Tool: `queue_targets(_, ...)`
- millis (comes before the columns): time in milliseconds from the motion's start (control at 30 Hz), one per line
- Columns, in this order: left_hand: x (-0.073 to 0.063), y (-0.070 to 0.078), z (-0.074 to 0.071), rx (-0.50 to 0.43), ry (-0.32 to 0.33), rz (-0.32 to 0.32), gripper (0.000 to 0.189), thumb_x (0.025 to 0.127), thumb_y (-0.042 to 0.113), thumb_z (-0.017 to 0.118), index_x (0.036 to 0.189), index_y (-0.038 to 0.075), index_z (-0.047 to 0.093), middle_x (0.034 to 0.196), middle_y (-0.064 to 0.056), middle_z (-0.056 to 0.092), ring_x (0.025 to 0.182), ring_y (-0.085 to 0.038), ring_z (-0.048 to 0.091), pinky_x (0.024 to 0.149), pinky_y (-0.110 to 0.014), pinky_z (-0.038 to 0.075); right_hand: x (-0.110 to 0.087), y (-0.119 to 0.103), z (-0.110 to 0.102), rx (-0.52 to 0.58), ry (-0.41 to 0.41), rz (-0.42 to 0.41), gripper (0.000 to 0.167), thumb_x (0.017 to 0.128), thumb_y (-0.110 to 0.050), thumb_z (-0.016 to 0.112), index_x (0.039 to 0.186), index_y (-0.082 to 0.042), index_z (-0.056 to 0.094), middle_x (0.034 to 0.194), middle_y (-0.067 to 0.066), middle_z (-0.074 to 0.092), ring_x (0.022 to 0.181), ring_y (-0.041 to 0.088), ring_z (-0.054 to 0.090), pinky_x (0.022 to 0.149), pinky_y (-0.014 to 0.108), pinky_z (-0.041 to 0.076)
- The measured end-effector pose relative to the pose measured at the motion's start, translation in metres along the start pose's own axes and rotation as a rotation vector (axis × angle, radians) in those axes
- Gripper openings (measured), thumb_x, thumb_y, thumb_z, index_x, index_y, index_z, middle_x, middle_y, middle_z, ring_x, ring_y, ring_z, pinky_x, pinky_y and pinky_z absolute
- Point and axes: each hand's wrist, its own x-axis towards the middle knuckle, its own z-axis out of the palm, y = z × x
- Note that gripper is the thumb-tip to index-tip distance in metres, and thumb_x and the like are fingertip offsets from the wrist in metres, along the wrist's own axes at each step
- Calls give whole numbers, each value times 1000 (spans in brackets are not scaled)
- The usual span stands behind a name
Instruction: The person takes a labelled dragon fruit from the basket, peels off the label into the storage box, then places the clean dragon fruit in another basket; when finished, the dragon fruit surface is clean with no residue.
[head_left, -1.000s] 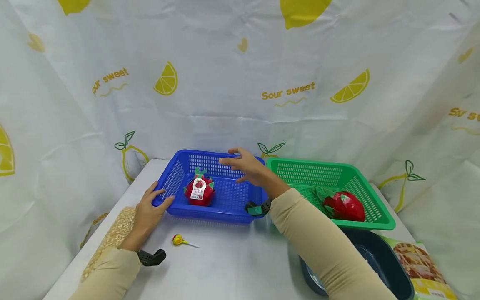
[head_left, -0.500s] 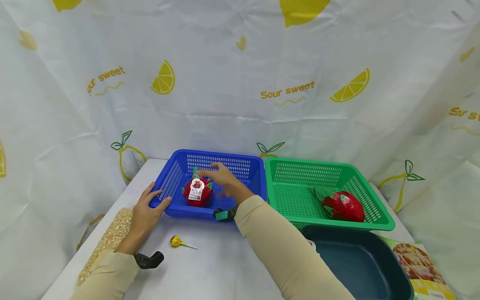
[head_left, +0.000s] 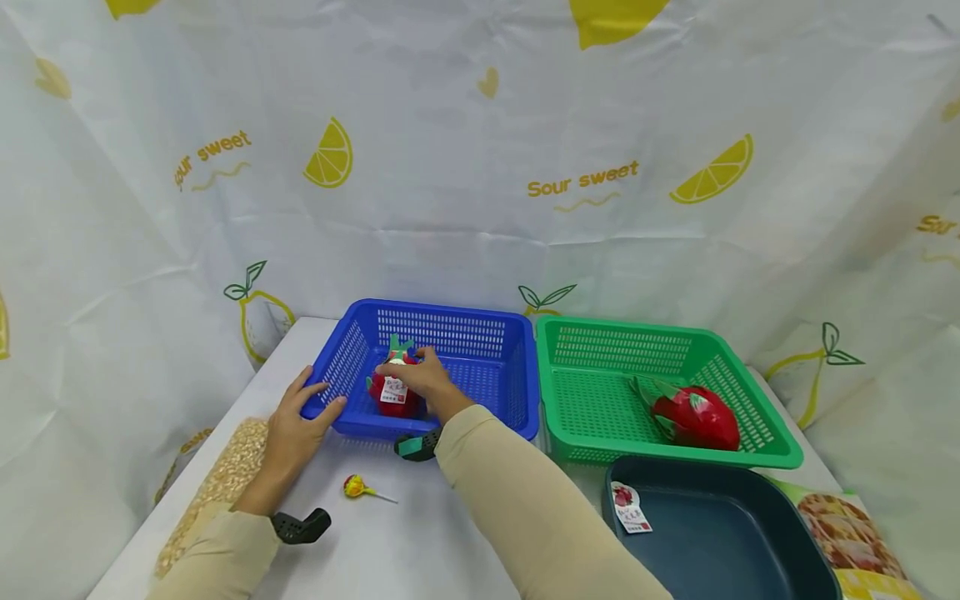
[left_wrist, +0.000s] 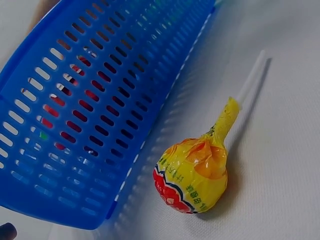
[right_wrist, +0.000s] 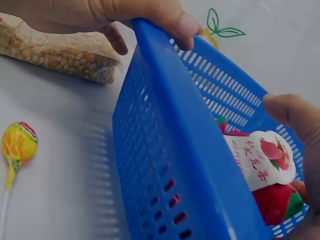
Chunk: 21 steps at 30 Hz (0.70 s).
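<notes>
In the head view a red dragon fruit (head_left: 396, 407) with green tips and a white tag (head_left: 393, 389) sits in the blue basket (head_left: 480, 385). My right hand (head_left: 429, 382) reaches over it from the right, fingers and thumb spread about the fruit. In the right wrist view one digit hovers apart from the tag (right_wrist: 265, 160), while another fingertip lies close against the fruit (right_wrist: 275, 205). My left hand (head_left: 298, 425) holds the basket's near-left corner, thumb over the rim. A yellow lollipop (left_wrist: 195, 172) lies on the table in front of the basket.
Right of the blue basket stands a green basket (head_left: 592, 429) with another dragon fruit (head_left: 701, 419). A dark tub (head_left: 720, 533) in front carries a loose tag (head_left: 628, 507). A bag of grains (head_left: 217, 483) lies left; a printed food packet (head_left: 851, 537) lies far right.
My right hand has moved left and down, from above the blue basket's right part to the dragon fruit. The left hand stays at the corner. More of the dark tub shows.
</notes>
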Motion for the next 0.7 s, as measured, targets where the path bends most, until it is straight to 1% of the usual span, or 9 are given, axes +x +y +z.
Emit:
queue_targets(167,0,-1,1,-8,19,18,50,86,32,74,120,-4,63,150,-14,37,136,-39,31,106,-56,28,2,0,6,-89,33,-33,77,71,-31,87,134,-15,46,111,14,50,108,34,51,85,49,51)
queue_targets(267,0,-2,2,-15,14,25,50,86,31,74,121,-4,62,150,-14,37,136,-39,31,106,-55,28,6,4,2,-124,12,-71,72,70,-26,87,130,-16,49,105,12,53,100,31,55,79,46,54)
queue_targets(333,-1,-1,3,-22,11,28,50,87,31,74,121,-4,62,150,-15,36,136,-40,31,106,-56,28,10,6,-6,-131,-29,-90,67,71,-22,86,128,-16,51,103,10,55,94,30,58,75,45,55)
queue_targets(433,-2,-1,4,-28,4,24,51,87,31,74,121,-4,62,151,-14,36,136,-40,30,105,-57,28,15,8,-24,-162,-123,-102,64,71,-16,84,127,-17,53,103,9,57,89,29,60,71,45,55)
queue_targets(467,-2,-1,4,-32,7,24,50,86,31,74,121,-4,62,150,-14,36,136,-40,31,105,-56,29,16,7,-31,-190,-160,-105,62,72,-15,82,128,-17,54,104,9,57,89,29,60,71,46,55)
queue_targets(600,-1,-1,3,-40,21,24,48,86,30,75,119,-3,63,150,-12,37,136,-38,31,106,-55,29,21,4,-58,-395,-274,-161,60,74,-16,77,130,-24,56,113,7,56,93,28,57,72,47,53)
queue_targets(633,-1,-1,2,-42,27,26,48,86,30,75,119,-2,63,150,-12,37,136,-38,31,106,-55,29,23,4,-63,-437,-291,-179,60,75,-16,76,131,-26,56,116,8,55,94,29,56,73,47,53)
queue_targets(700,0,-2,1,-41,28,26,47,86,30,75,118,-2,64,150,-13,37,136,-38,31,106,-55,28,24,3,-72,-479,-310,-213,65,76,-15,75,136,-27,53,122,10,53,98,30,54,77,47,52)
